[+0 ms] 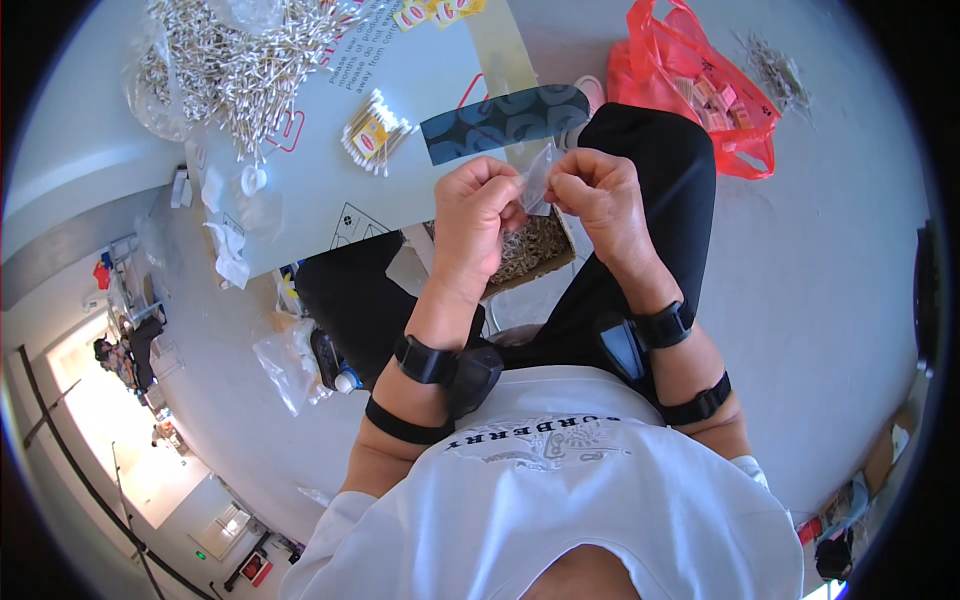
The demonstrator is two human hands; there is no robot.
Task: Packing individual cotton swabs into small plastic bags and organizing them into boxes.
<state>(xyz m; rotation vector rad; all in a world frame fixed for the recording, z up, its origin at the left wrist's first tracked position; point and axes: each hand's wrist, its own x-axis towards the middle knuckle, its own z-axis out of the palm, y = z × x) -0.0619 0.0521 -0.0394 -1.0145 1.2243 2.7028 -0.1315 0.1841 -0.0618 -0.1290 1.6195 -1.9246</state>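
Between my two hands, above my lap, is a small clear plastic bag (538,182). My left hand (478,205) pinches its left side with thumb and fingers. On the other side my right hand (602,196) grips the bag's edge in the same way. Just below them a cardboard box (548,266) holds many loose thin pieces, partly hidden by my left hand and wrist. Beyond my left hand a bundle of cotton swabs (376,134) with a yellow-and-white label lies on the table. A dark blue patterned strip (505,124) lies beside the bundle, near my fingers.
A large heap of cotton swabs (235,75) covers the table's far left. Yellow labels (438,12) lie at the far edge of the table (300,205). White scraps (230,255) sit at its left corner. A red plastic bag (690,90) with small packets stands on the floor at right.
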